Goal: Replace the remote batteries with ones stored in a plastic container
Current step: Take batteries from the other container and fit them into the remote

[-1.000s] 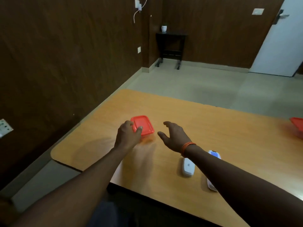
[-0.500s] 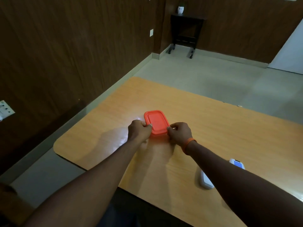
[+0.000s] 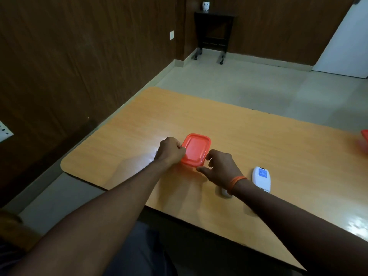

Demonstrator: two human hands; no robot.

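Note:
A small plastic container with an orange lid sits on the wooden table. My left hand grips its left edge with curled fingers. My right hand touches the lid's near right corner, thumb and fingers spread around it. A white remote with a blue label lies just right of my right wrist. A second white piece peeks out from under that wrist, mostly hidden. The container's contents are hidden by the lid.
Another orange item shows at the table's far right edge. A dark side table with a small white pot stands by the back wall. Wood-panelled wall runs along the left; a white door at the right.
My right hand reached the container and now holds its near right corner. The left hand stays on the left edge. The camera view shifted slightly, showing the remote closer to my wrist.

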